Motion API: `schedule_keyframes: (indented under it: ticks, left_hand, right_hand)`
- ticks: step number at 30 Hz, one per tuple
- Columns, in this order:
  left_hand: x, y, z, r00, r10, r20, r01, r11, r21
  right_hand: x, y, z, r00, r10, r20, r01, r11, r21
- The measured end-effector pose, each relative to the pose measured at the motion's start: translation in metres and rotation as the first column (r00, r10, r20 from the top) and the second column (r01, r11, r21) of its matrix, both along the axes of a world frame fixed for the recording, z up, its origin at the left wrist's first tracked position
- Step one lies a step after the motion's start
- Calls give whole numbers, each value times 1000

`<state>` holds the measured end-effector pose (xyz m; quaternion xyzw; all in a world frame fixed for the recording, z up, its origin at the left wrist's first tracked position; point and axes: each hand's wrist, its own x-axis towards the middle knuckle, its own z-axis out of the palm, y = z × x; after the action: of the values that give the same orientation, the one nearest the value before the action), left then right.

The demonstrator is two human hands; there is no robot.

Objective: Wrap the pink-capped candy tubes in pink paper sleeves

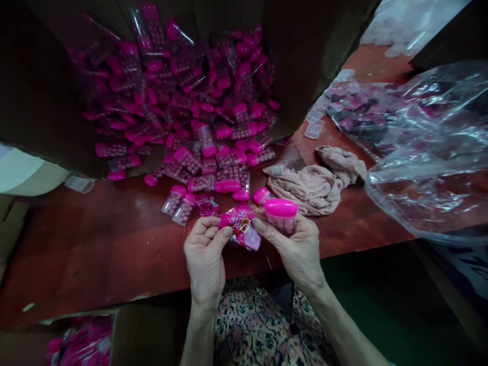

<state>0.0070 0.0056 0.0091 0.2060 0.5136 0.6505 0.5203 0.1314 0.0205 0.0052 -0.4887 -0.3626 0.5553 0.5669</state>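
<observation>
Between my two hands is a pink printed wrapper (pixel 242 226). My left hand (pixel 208 249) pinches its left edge between thumb and fingers. The thumb of my right hand (pixel 299 249) presses on the wrapper's right edge, and the same hand holds a clear container with a pink cap (pixel 281 208), tilted, with small pink balls inside. Just beyond my hands, another pink printed wrapper (pixel 208 204) lies beside two capped containers (pixel 184 208). A heap of similar containers (pixel 183 101) spills out of a cardboard box.
The dark cardboard box (pixel 305 46) stands on the red table (pixel 125 244). A crumpled cloth (pixel 312 188) lies right of the heap. Farther right is a clear plastic bag (pixel 430 152). Below the table's left edge, an open box (pixel 145 330) holds pink items.
</observation>
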Motion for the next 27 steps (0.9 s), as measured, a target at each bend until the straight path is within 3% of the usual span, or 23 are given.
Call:
schedule_keyframes:
  ticks: [3, 8, 12, 16, 19, 22, 27]
  left_hand:
    - [-2, -1, -2, 998, 35, -54, -34, 999, 18]
    - [-4, -4, -7, 929, 116, -352, -73, 989, 131]
    - [-10, -6, -8, 909, 51, -414, -4, 994, 113]
    - [-23, -5, -6, 944, -190, -271, 218, 973, 78]
    - [-28, -3, -6, 914, -331, -233, 365, 923, 120]
    - [-24, -1, -8, 917, -328, -226, 356, 929, 99]
    - [-4, -1, -6, 945, -302, 123, 307, 952, -16]
  right_hand:
    - [-1, -1, 0, 999, 31, -5, -31, 999, 10]
    - [-3, -1, 2, 997, 51, 57, -54, 997, 55]
    - [0, 1, 0, 990, 49, 134, -63, 993, 104]
    - [6, 2, -3, 973, 78, 216, -117, 978, 173]
    - [9, 2, -3, 967, 99, 234, -146, 970, 195]
    - [9, 1, -2, 961, 131, 242, -179, 966, 186]
    - [0, 4, -3, 990, 142, -5, -142, 986, 86]
